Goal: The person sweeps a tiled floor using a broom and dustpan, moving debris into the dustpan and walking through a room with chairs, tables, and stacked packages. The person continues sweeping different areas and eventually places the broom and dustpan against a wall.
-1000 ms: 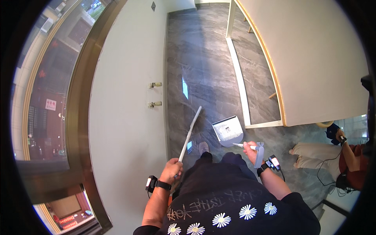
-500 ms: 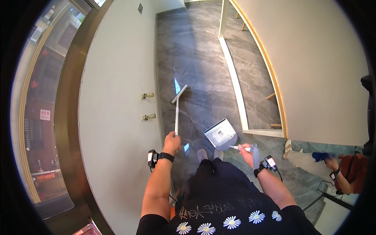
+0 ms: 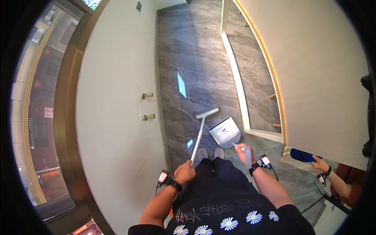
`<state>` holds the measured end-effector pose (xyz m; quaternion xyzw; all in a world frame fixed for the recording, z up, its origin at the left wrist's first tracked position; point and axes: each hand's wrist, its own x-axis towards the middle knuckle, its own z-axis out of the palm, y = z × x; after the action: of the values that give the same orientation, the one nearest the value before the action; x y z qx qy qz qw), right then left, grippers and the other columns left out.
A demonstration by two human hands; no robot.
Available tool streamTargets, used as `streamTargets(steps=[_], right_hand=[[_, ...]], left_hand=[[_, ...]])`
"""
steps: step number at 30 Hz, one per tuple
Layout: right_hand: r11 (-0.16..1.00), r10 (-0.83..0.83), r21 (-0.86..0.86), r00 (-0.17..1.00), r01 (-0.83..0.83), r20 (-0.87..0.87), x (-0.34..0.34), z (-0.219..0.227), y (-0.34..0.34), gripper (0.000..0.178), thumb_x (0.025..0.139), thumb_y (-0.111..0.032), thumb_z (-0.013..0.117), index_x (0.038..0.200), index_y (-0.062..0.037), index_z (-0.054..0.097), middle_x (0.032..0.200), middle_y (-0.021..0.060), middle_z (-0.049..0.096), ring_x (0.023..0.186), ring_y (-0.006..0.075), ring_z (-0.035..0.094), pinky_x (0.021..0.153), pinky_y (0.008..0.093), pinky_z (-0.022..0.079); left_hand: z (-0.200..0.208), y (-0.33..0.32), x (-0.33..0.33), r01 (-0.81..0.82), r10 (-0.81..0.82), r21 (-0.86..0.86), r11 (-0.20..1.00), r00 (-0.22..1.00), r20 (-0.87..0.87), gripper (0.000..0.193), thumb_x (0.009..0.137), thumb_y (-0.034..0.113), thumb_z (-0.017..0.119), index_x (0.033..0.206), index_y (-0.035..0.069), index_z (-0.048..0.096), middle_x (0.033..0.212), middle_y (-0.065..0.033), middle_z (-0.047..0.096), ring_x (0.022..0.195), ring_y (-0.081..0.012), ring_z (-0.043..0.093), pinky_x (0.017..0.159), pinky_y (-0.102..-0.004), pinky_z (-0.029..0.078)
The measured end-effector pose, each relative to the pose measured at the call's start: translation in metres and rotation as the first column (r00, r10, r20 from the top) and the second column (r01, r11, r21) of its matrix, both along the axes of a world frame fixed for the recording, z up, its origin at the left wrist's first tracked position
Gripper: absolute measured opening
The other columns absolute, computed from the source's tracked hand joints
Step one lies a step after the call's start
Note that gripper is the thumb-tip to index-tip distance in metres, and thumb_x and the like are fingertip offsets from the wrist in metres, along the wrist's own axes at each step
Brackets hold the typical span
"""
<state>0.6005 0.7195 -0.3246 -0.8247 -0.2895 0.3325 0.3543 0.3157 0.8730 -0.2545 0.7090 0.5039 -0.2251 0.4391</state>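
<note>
My left hand (image 3: pixel 184 172) is closed round the pale handle of a broom (image 3: pixel 200 135). The broom slants away from me, its narrow head on the floor just beyond and left of the dustpan. In my right hand (image 3: pixel 244 152) is the grey handle of a white and grey dustpan (image 3: pixel 226 134). The pan lies on the floor ahead of my shoes, its dark-edged lip facing away from me. A small pale thing with a dark middle shows inside the pan; its kind is too small to tell.
A wall (image 3: pixel 117 98) with two pipe fittings (image 3: pixel 147 95) runs along the left. To the right stand a white frame (image 3: pixel 236 78) and a large panel (image 3: pixel 321 70). Another person's hand (image 3: pixel 321 163) holds something dark blue at lower right. Grey marbled floor (image 3: pixel 196 51) stretches ahead.
My left hand has come back toward me and slightly right, drawing the broom head nearer and right, close to the dustpan. The dustpan has shifted slightly right and away.
</note>
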Motion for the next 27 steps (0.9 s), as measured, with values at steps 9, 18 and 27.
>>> streamTargets(steps=[9, 18, 27], right_hand=[[0.999, 0.039, -0.018, 0.999, -0.038, 0.020, 0.028, 0.015, -0.033, 0.019, 0.087, -0.022, 0.071, 0.094, -0.0039, 0.068, 0.079, 0.0104, 0.070, 0.075, 0.0183, 0.066, 0.068, 0.0326, 0.050], [0.995, -0.049, 0.085, 0.999, 0.050, -0.009, 0.042, 0.043, 0.011, 0.016, 0.086, -0.017, 0.069, 0.084, -0.0012, 0.069, 0.081, 0.0148, 0.068, 0.076, 0.0294, 0.067, 0.069, 0.0367, 0.052], [0.920, -0.388, -0.118, 0.911, 0.374, -0.142, 0.036, 0.014, 0.158, 0.014, 0.088, -0.014, 0.069, 0.089, -0.0002, 0.069, 0.086, 0.0119, 0.070, 0.081, 0.0195, 0.066, 0.071, 0.0327, 0.051]], left_hand=[[0.066, -0.010, -0.015, -0.107, 0.150, -0.255, 0.961, 0.976, 0.157, 0.044, 0.088, 0.018, 0.056, 0.128, 0.001, 0.058, 0.080, -0.0080, 0.066, 0.071, -0.0184, 0.064, 0.064, -0.0329, 0.051], [0.030, 0.166, 0.099, -0.223, 0.237, -0.097, 0.970, 0.958, 0.160, 0.047, 0.086, 0.015, 0.051, 0.129, -0.005, 0.055, 0.068, -0.0169, 0.066, 0.050, -0.0220, 0.063, 0.053, -0.0372, 0.052], [-0.083, 0.444, 0.228, -0.176, 0.163, 0.076, 0.981, 0.975, 0.148, 0.042, 0.082, 0.012, 0.049, 0.119, -0.002, 0.061, 0.077, -0.0221, 0.069, 0.064, -0.0298, 0.070, 0.068, -0.0408, 0.055]])
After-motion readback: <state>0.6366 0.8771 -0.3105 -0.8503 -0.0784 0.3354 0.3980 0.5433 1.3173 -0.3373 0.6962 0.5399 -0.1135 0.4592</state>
